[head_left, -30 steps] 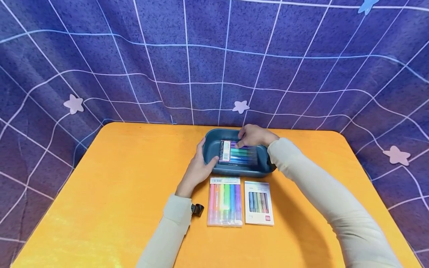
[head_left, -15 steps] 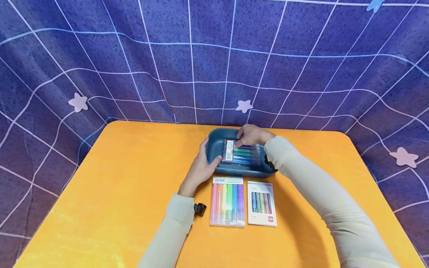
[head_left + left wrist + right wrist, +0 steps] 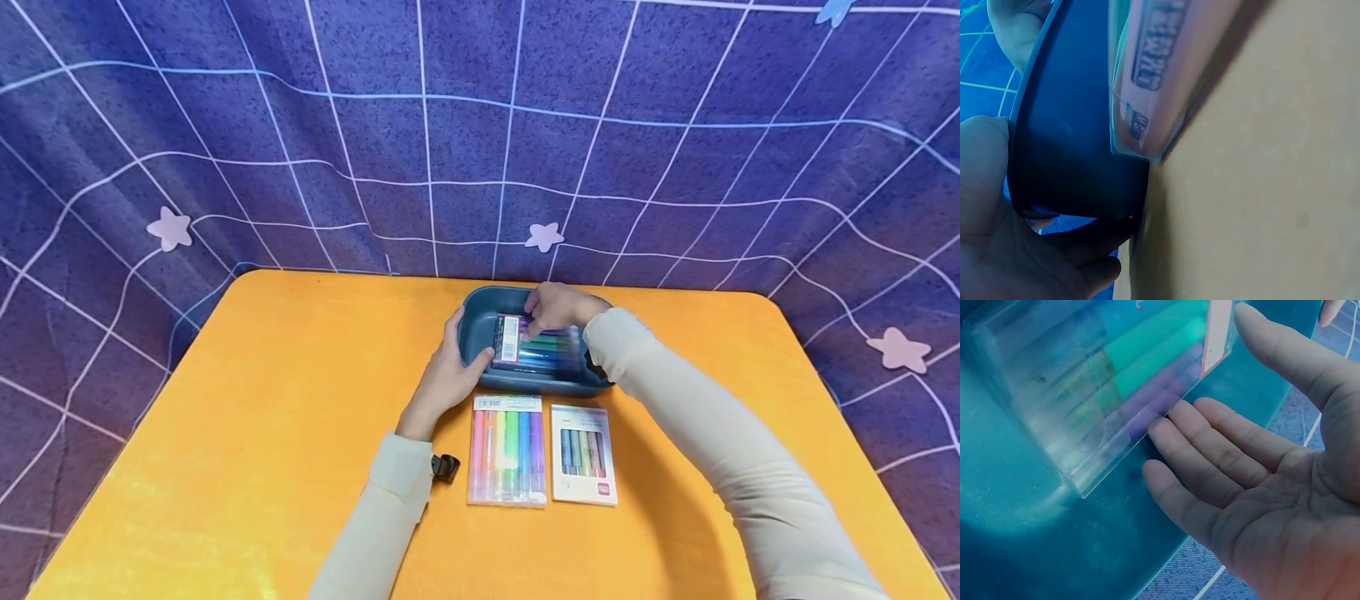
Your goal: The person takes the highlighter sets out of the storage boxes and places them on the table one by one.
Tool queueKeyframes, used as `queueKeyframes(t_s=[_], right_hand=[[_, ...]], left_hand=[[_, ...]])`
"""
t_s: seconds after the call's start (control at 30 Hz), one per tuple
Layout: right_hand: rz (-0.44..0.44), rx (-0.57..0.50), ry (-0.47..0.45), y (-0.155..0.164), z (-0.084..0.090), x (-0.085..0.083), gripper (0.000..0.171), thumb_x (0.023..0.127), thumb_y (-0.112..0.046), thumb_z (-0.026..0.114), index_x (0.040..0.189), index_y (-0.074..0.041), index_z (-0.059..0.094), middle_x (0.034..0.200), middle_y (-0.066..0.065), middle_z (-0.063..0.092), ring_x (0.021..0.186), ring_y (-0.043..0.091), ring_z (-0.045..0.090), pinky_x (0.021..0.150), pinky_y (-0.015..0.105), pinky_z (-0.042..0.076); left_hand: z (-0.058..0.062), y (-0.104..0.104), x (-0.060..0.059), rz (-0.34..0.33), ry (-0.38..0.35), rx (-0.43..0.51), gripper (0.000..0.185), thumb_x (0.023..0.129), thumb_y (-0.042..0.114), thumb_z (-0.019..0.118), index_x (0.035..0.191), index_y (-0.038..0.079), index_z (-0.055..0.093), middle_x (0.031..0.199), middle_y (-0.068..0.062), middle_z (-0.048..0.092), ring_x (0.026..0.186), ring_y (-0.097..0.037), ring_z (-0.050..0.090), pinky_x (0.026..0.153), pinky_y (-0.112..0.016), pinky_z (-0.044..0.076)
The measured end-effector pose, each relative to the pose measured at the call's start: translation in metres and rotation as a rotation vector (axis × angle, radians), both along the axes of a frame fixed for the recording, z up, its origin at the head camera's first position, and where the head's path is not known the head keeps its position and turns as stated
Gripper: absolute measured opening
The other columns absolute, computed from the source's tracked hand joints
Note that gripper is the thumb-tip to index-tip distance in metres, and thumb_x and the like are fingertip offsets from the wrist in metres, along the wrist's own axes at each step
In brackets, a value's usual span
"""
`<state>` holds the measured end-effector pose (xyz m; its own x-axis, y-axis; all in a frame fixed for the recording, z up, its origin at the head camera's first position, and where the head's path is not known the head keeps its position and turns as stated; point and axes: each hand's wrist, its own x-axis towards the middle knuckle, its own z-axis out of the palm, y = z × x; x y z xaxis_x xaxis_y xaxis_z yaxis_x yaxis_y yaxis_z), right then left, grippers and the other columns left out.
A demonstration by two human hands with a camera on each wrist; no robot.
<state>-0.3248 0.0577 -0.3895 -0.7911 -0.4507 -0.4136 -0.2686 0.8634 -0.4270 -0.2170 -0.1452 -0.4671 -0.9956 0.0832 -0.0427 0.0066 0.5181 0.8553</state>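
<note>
While your left hand (image 3: 444,379) grips the blue tray (image 3: 480,321) at frame center, your right hand (image 3: 557,307), fingers relaxed, seats the marker pack (image 3: 542,350); next likely calls for lifting the nearer packs.

a dark teal-blue tray (image 3: 471,327) is set on an orange table (image 3: 247,433), a clear pack (image 3: 542,348) of purple, green and blue markers is seen inside it, two more packs — one rainbow-bright (image 3: 507,450), one muted on white (image 3: 583,453) — are laid nearby, and a purple, white-gridded cloth (image 3: 480,133) with pale stars is hung behind.
</note>
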Motion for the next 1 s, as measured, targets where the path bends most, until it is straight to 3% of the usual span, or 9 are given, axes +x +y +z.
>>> queueKeyframes(t_s=[0.17,0.23,0.33,0.4,0.47,0.57,0.7,0.83,1.0], right_hand=[[0.021,0.033,0.008,-0.003,-0.001,0.002,0.056,0.086,-0.031,0.078,0.131,-0.001,0.064,0.135,0.016,0.065,0.125,0.030,0.061,0.107,0.043,0.051],[0.040,0.031,-0.006,-0.004,-0.003,0.003,0.045,0.087,-0.032,0.077,0.120,-0.002,0.070,0.120,0.012,0.071,0.112,0.027,0.064,0.100,0.041,0.054],[0.062,0.045,-0.030,-0.006,-0.005,0.004,0.042,0.087,-0.035,0.076,0.117,-0.005,0.072,0.117,0.009,0.071,0.107,0.024,0.064,0.097,0.040,0.055],[0.077,0.052,-0.057,-0.007,-0.006,0.004,0.035,0.088,-0.036,0.076,0.107,-0.007,0.073,0.103,0.004,0.070,0.096,0.021,0.062,0.089,0.037,0.055],[0.075,0.058,-0.076,-0.006,-0.008,0.004,0.039,0.089,-0.038,0.075,0.114,-0.008,0.072,0.114,0.006,0.070,0.101,0.020,0.063,0.092,0.038,0.054],[0.069,0.053,-0.097,-0.006,-0.010,0.004,0.037,0.090,-0.038,0.075,0.112,-0.008,0.071,0.112,0.006,0.068,0.097,0.019,0.060,0.090,0.037,0.053],[0.059,0.045,-0.103,-0.006,-0.012,0.004,0.044,0.090,-0.037,0.074,0.121,-0.006,0.070,0.128,0.012,0.067,0.111,0.024,0.062,0.099,0.042,0.054],[0.054,0.030,-0.094,-0.007,-0.012,0.003,0.044,0.090,-0.035,0.074,0.122,-0.004,0.070,0.132,0.014,0.067,0.119,0.029,0.063,0.103,0.044,0.053],[0.054,0.030,-0.066,-0.008,-0.009,0.002,0.043,0.088,-0.035,0.076,0.119,-0.004,0.071,0.129,0.013,0.068,0.115,0.028,0.064,0.101,0.043,0.054]], left_hand=[[0.000,0.001,0.000,-0.009,0.003,-0.004,0.087,0.099,0.041,0.061,0.162,0.027,0.004,0.164,-0.018,0.031,0.146,-0.042,0.040,0.118,-0.061,0.035],[-0.001,0.001,0.000,-0.012,0.005,-0.006,0.087,0.099,0.041,0.060,0.162,0.027,0.003,0.164,-0.018,0.031,0.146,-0.042,0.041,0.118,-0.061,0.036],[-0.001,0.002,-0.001,-0.012,0.007,-0.007,0.087,0.099,0.041,0.060,0.162,0.026,0.003,0.164,-0.018,0.032,0.145,-0.042,0.042,0.118,-0.061,0.036],[-0.001,0.003,-0.001,-0.011,0.005,-0.007,0.087,0.099,0.041,0.061,0.162,0.026,0.004,0.164,-0.018,0.031,0.145,-0.042,0.042,0.118,-0.061,0.036],[-0.001,0.003,-0.001,-0.010,0.002,-0.010,0.086,0.099,0.041,0.061,0.162,0.027,0.004,0.165,-0.017,0.031,0.146,-0.042,0.041,0.118,-0.061,0.036],[-0.001,0.003,0.000,-0.010,-0.001,-0.013,0.086,0.099,0.042,0.060,0.162,0.027,0.004,0.165,-0.016,0.029,0.147,-0.041,0.039,0.119,-0.061,0.035],[0.001,0.003,0.001,-0.008,-0.005,-0.015,0.086,0.099,0.042,0.060,0.162,0.028,0.004,0.165,-0.016,0.029,0.147,-0.041,0.039,0.119,-0.061,0.034],[0.002,0.003,0.001,0.003,-0.010,-0.014,0.086,0.098,0.041,0.061,0.162,0.028,0.004,0.165,-0.017,0.031,0.147,-0.042,0.040,0.119,-0.062,0.034],[0.001,0.001,0.001,0.015,-0.010,-0.014,0.087,0.098,0.040,0.062,0.162,0.029,0.004,0.164,-0.018,0.032,0.146,-0.043,0.041,0.118,-0.062,0.035]])
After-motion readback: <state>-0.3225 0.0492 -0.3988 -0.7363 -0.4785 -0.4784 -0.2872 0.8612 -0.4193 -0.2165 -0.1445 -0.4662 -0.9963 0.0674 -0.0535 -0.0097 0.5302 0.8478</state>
